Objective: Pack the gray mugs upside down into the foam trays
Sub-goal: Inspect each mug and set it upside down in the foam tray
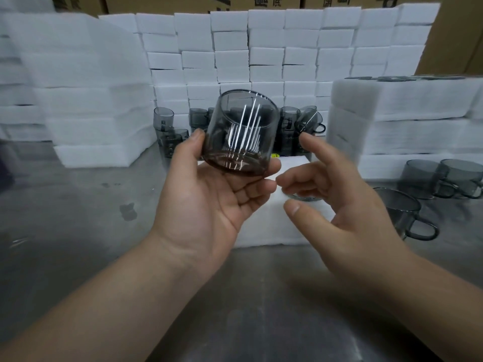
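- Left hand (209,194) fingers (258,184) grip the gray mug (240,131), mouth up and tilted, above the foam tray (266,226) on the desk (78,205).
- Right hand (339,199) is spread and empty beside it, probably to help flip it.

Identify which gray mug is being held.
The mug gripped by the left hand over the foam tray; no hand holds the other mugs.

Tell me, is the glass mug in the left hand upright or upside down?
Upright, slightly tilted: the gray mug has its open rim on top, thick base against the left hand.
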Tool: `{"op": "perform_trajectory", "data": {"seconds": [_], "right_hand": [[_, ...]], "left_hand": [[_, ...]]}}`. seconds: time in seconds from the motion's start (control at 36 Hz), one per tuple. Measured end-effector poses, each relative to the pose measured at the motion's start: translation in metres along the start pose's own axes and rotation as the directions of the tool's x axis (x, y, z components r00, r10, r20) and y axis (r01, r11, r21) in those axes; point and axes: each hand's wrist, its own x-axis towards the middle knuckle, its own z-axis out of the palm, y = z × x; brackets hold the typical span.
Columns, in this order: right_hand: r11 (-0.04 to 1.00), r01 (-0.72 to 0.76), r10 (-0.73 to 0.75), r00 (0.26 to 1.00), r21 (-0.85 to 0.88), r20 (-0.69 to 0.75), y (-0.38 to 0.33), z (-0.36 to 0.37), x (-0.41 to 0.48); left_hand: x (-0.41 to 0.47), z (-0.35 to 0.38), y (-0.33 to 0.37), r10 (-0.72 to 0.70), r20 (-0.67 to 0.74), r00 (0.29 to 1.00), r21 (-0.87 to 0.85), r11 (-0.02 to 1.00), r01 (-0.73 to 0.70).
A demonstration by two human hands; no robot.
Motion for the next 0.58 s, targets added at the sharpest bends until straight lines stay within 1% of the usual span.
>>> {"op": "perform_trajectory", "data": {"seconds": [0.08,0.17,0.22,0.33,0.39,0.47,0.53,0.58], "right_hand": [[1.0,-0.001,0.001,1.0,0.009,-0.002,0.0,0.0,0.0],[1.0,-0.003,0.003,1.0,0.012,-0.006,0.0,0.0,0.0],[1.0,-0.002,0.002,1.0,0.016,-0.019,0.0,0.0,0.0],[0.999,0.001,0.001,0.999,0.037,-0.038,0.0,-0.001,0.0],[0.998,-0.001,0.003,0.999,0.06,-0.038,0.0,-0.001,0.0],[0.994,-0.008,0.011,1.0,0.11,-0.024,-0.001,-0.001,-0.001],[0.991,-0.014,0.015,1.0,0.13,-0.006,-0.002,-0.002,-0.001],[0.988,-0.03,0.028,1.0,0.152,0.009,-0.003,-0.002,-0.001]], "left_hand": [[0.001,-0.001,0.0,-0.058,-0.016,0.998,-0.031,0.998,0.058],[0.002,-0.001,0.001,-0.056,-0.061,0.997,-0.024,0.998,0.055],[0.002,0.001,0.0,-0.013,-0.091,0.996,0.03,0.999,0.016],[0.003,0.002,-0.005,0.145,-0.165,0.976,0.239,0.966,-0.103],[0.003,0.003,-0.008,0.248,-0.18,0.952,0.37,0.914,-0.168],[0.001,0.004,-0.011,0.375,-0.13,0.918,0.547,0.799,-0.25],[-0.001,0.003,-0.014,0.437,-0.121,0.891,0.683,0.688,-0.245],[-0.003,0.002,-0.015,0.487,-0.097,0.868,0.772,0.587,-0.243]]}}
